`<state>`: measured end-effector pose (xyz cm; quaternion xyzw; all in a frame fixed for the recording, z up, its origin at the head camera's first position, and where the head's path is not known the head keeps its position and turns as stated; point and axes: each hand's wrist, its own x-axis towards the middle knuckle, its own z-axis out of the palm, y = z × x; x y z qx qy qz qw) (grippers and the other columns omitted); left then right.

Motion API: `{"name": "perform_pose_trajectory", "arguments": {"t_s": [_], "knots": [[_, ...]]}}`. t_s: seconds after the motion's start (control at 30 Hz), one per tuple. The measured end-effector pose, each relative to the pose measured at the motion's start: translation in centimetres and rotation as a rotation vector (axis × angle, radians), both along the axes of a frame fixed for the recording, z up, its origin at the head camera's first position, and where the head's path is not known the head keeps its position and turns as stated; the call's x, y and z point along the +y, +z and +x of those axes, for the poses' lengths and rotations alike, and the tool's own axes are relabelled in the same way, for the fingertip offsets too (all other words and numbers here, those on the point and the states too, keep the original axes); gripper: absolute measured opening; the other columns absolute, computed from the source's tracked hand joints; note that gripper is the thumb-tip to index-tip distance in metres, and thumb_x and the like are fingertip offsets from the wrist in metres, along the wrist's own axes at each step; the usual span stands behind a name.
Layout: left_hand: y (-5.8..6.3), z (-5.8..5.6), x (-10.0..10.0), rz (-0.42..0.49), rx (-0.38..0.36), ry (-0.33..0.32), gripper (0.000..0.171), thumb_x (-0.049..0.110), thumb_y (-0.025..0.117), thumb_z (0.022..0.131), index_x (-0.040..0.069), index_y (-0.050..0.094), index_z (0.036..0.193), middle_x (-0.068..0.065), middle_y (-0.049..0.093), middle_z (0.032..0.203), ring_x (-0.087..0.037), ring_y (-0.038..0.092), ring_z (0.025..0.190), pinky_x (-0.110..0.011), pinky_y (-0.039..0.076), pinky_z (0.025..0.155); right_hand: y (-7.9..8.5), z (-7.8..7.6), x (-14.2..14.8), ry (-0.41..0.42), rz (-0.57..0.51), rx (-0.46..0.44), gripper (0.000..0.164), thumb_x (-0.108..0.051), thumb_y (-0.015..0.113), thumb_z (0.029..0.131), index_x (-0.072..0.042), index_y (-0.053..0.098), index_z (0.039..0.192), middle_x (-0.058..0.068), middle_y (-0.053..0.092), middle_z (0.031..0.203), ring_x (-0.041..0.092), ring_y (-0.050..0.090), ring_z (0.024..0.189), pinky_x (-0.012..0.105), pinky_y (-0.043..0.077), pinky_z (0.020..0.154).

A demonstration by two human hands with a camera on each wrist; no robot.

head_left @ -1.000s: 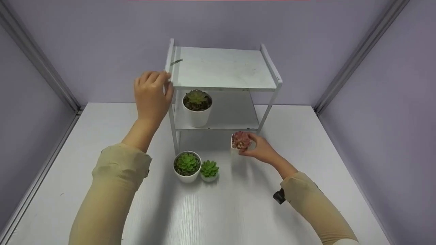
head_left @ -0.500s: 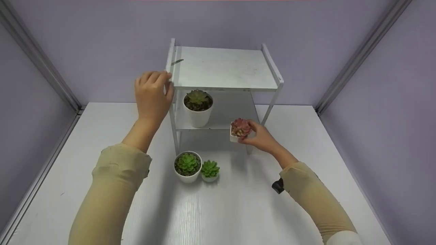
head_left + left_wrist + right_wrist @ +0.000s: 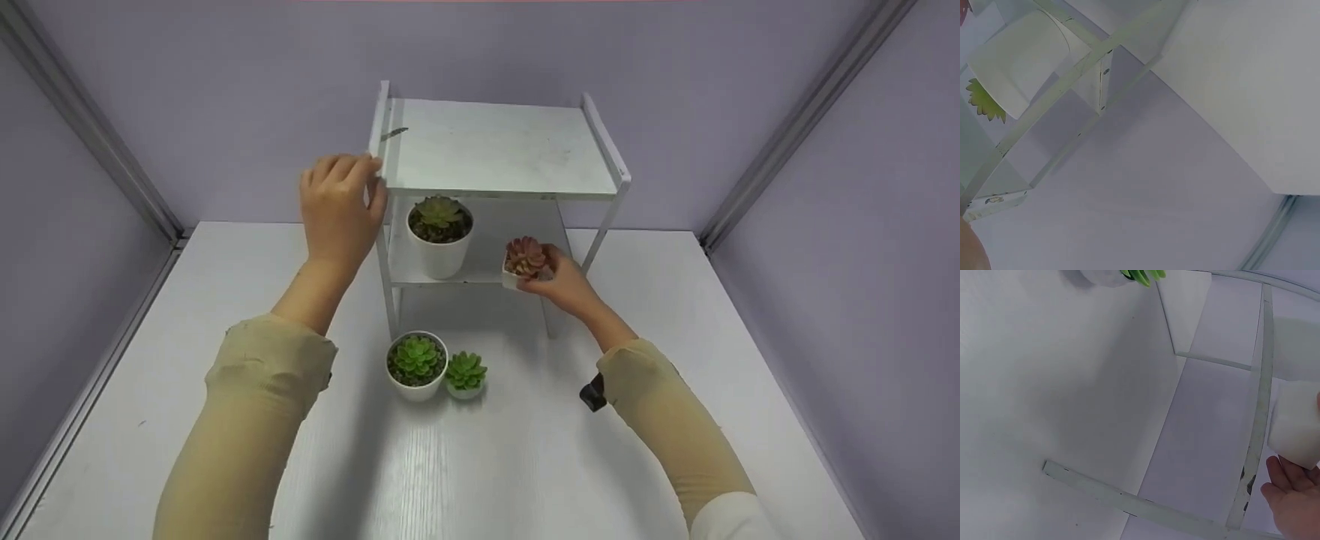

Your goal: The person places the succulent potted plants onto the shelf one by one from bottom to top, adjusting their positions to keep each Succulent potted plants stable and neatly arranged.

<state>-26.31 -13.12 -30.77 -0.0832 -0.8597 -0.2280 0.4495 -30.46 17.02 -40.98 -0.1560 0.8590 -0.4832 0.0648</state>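
Red plant [image 3: 526, 256]: up since a second ago, when it sat lower in front of the rack [image 3: 499, 146]; now at the front edge of the rack's lower board [image 3: 487, 225], right part.
Right hand [image 3: 568, 287]: gripping the red plant by its pot, thumb near side, fingers behind; rose with it.
Left hand [image 3: 339, 202]: fingers curled on the rack's left rail [image 3: 379, 116], front end. Same spot as before; looks like steadying.
Lift: my read, red plant is being brought onto the rack's lower board, not released yet.
Next move: would call for clearing the rack's front edge, going in level under the top, then letting go.
Edge contact: can't tell if pot touches the board.
Dark plant [image 3: 442, 251]: rack's lower board, left part; unmoved.
Large green plant [image 3: 418, 365], small green plant [image 3: 466, 374]: side by side on the desk [image 3: 525, 450], in front of the rack; unmoved.
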Motion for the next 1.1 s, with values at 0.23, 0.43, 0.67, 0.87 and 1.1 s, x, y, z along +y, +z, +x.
{"name": "perform_pose_trajectory", "arguments": {"t_s": [0.23, 0.43, 0.67, 0.87, 1.1], "knots": [[0.0, 0.0, -0.1, -0.007, 0.004, 0.006, 0.018, 0.008, 0.058, 0.086, 0.003, 0.068, 0.099, -0.014, 0.069, 0.099, -0.034, 0.058, 0.098, -0.046, 0.039, 0.082, 0.0, -1.3, -0.5, -0.055, -0.008, 0.019, 0.063, -0.02, 0.069, 0.08, 0.003, 0.042, 0.132, 0.019, 0.049, 0.134, 0.03, 0.043, 0.13, 0.043, 0.034, 0.109], [0.0, 0.0, 0.0, -0.016, 0.002, 0.021, 0.017, 0.007, 0.057, 0.086, 0.003, 0.068, 0.099, -0.013, 0.069, 0.099, -0.033, 0.058, 0.098, -0.046, 0.04, 0.083, 0.0, -2.0, -0.6, -0.074, 0.019, 0.016, 0.063, -0.021, 0.066, 0.081, 0.002, 0.041, 0.134, 0.019, 0.05, 0.132, 0.03, 0.047, 0.125, 0.043, 0.037, 0.106], [0.0, 0.1, 0.1, -0.01, -0.001, 0.022, 0.018, 0.008, 0.057, 0.086, 0.003, 0.068, 0.099, -0.014, 0.069, 0.099, -0.033, 0.059, 0.098, -0.046, 0.04, 0.083, 0.0, -2.7, -0.5, -0.065, 0.003, -0.003, 0.065, -0.018, 0.067, 0.082, 0.002, 0.038, 0.137, 0.02, 0.048, 0.135, 0.031, 0.044, 0.128, 0.044, 0.035, 0.108], [0.1, 0.1, 0.2, -0.009, 0.0, 0.017, 0.017, 0.008, 0.058, 0.086, 0.003, 0.068, 0.098, -0.014, 0.069, 0.099, -0.033, 0.059, 0.097, -0.046, 0.04, 0.083, 0.2, -2.7, -0.3, -0.048, -0.016, -0.032, 0.067, -0.017, 0.066, 0.083, 0.002, 0.035, 0.139, 0.023, 0.045, 0.138, 0.034, 0.042, 0.13, 0.046, 0.033, 0.109], [-0.1, 0.0, 0.1, -0.012, 0.004, 0.015, 0.017, 0.009, 0.058, 0.086, 0.003, 0.068, 0.098, -0.013, 0.069, 0.101, -0.033, 0.058, 0.098, -0.046, 0.04, 0.083, 0.0, -2.6, -0.3, -0.056, 0.008, -0.056, 0.075, -0.019, 0.066, 0.083, 0.0, 0.026, 0.144, 0.021, 0.041, 0.141, 0.032, 0.039, 0.132, 0.043, 0.033, 0.11]]}}
